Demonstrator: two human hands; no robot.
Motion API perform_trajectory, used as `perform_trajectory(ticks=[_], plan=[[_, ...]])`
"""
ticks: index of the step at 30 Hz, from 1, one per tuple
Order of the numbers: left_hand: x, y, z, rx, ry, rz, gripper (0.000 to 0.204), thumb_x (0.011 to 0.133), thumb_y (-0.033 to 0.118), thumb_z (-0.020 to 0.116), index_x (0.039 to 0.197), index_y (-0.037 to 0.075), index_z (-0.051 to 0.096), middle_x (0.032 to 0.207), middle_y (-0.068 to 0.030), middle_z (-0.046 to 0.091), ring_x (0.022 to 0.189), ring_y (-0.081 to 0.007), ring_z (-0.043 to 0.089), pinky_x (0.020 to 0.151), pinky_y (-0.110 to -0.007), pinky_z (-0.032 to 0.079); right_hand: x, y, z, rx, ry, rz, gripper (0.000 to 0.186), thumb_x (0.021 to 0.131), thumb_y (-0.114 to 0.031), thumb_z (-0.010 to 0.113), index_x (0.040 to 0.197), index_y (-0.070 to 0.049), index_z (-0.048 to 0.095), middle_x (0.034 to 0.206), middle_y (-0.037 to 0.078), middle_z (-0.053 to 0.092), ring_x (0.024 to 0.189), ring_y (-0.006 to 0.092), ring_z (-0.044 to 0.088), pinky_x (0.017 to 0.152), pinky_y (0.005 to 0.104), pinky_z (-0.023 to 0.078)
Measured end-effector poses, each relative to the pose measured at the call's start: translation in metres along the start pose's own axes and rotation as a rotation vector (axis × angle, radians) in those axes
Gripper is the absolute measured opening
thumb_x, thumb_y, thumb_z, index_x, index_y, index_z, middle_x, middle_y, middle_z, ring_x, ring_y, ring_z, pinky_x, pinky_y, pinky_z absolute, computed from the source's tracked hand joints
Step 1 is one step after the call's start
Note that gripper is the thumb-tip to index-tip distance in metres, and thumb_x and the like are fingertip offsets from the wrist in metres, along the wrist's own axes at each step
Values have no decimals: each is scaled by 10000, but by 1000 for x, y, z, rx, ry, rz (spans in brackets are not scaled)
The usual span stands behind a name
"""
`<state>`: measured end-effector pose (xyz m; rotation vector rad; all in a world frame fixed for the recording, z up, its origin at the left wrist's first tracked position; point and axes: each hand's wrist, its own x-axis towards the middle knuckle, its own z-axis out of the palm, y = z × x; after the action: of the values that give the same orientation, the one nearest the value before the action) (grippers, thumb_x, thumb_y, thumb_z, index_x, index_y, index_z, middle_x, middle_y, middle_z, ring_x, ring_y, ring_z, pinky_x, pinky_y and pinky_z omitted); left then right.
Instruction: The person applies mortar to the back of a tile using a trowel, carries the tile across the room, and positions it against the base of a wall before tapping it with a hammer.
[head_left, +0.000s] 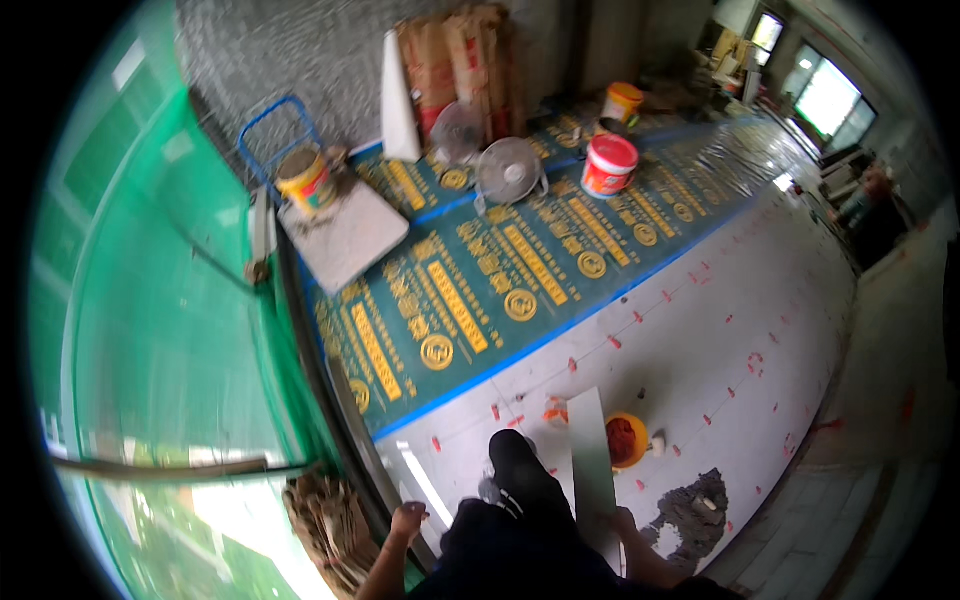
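My left hand [408, 520] is half curled; if empty, I cannot tell. Beside my black-trousered leg [532, 482], the long, narrow, pale-grey panel [590, 460] is gripped by my right hand [622, 522]. Glossy white floor tiles [665, 345] with red clips [614, 342] seem laid; the rough grey mortar patch [690, 508] is uncovered.

A long, narrow, flat strip [592, 470], pale grey-white with a greenish cast lower down, runs lengthwise away from the person, just right of the dark-trousered leg [530, 480]. Its edges look straight and its visible face unbroken. The right hand [625, 524] grips its right edge near the lower end. Whether the far end touches the floor is hard to tell.
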<state>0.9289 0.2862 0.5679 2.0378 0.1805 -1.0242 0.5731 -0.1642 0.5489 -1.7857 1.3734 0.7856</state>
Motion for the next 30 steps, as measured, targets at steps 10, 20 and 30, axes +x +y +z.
perform_trajectory(ticks=[10,20,30], plan=[[122,129,-61,-29,-94,-250,354,953,317,642,1174,42,676,1110,-170,705,996,-329,676,845,-391,537,92,-257,-137,-158,116,-165,619,836,-661,625,1091,-103,702,951,145,729,878,319,713,749,482,548],[273,546,-35,318,-73,452,409,1011,275,580,1238,-62,623,1238,-231,647,1166,-359,591,1028,-411,442,194,-534,-352,-354,242,-683,452,904,-544,575,1063,-139,695,908,172,711,887,366,689,775,512,532],[324,891,3,380,-109,1103,365,941,151,677,1256,-22,610,1212,-241,642,1160,-367,601,1016,-427,455,216,-704,-503,-476,187,-929,308,943,-408,531,984,-125,646,946,131,702,875,341,694,738,485,540]])
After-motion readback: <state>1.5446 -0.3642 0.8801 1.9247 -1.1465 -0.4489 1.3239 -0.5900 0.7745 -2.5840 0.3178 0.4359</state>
